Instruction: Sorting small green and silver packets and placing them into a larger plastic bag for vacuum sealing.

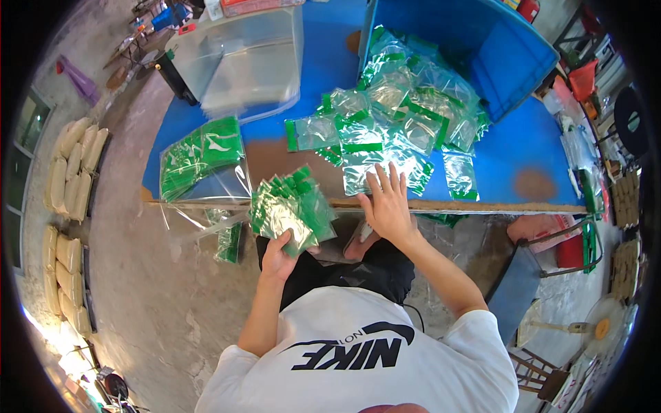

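Observation:
My left hand [279, 259] grips a fanned bunch of small clear packets with green bands [292, 206], held just off the table's front edge. Flat on a shiny packet [357, 172] near that edge lies my right hand [390, 206], its fingers spread. Beyond it, a loose heap of similar green-and-clear packets [406, 89] spills out of a tipped blue crate [513, 58]. A single packet [460, 175] lies to the right of my right hand. Left of my left hand, a large clear bag [203, 155] holds a stack of green-banded packets.
A stack of large clear plastic bags [251, 65] lies at the back left of the blue table [323, 41], beside a black upright holder [174, 77]. Green packets [228, 241] hang below the front edge. A fan [599, 328] stands to the right, and filled sacks [72, 168] are piled at left.

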Available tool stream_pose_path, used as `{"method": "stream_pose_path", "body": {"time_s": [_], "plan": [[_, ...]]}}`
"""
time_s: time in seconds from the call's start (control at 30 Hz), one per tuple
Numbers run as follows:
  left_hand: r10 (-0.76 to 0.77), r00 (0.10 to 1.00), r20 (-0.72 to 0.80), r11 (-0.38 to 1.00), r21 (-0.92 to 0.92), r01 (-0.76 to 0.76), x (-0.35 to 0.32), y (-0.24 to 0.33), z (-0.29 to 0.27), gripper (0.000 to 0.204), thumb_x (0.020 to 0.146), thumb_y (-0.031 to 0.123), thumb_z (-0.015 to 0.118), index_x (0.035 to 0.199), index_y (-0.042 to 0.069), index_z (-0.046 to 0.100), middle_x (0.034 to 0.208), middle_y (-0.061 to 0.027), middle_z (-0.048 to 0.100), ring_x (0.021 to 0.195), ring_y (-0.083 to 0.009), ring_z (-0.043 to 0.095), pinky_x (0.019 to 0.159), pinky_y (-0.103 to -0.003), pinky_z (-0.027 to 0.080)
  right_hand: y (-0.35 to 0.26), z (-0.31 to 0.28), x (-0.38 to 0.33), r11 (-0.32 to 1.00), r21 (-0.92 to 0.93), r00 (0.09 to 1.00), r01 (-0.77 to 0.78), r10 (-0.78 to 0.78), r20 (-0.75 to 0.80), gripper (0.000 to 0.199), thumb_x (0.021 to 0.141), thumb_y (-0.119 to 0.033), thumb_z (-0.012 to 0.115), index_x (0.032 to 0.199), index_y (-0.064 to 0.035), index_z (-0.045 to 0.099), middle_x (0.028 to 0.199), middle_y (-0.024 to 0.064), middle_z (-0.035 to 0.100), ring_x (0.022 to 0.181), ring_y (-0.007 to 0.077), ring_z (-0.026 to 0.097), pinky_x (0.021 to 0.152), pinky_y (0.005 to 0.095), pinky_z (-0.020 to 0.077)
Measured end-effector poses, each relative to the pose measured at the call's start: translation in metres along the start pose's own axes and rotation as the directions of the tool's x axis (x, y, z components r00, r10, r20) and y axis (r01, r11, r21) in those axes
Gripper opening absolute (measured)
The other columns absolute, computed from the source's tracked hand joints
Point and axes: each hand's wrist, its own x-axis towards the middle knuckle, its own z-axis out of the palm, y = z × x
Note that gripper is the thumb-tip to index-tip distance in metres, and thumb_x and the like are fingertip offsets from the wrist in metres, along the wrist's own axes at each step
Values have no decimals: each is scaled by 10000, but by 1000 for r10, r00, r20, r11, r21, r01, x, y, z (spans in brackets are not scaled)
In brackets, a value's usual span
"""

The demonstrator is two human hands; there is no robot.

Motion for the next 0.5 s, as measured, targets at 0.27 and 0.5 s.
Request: {"method": "stream_pose_path", "body": {"time_s": [0.27,0.5], "plan": [[-126,990,-66,988,83,131,15,-22,1,623,856,3,684,1426,44,436,1352,-91,562,1275,-264,536,1110,-456,424,13,5,12,857,504,971,-109,-16,237,391,944,-260,617,1233,3,606,1271,261,590,1217,410,538,1042,484,419],[-247,967,55,968,-20,248,15,-24,-14,650,822,35,733,1411,47,459,1329,-92,584,1234,-267,567,1101,-472,423,36,5,-17,781,623,996,-50,-6,87,317,943,-262,635,962,52,605,1087,231,618,977,408,604,862,472,481]]}}
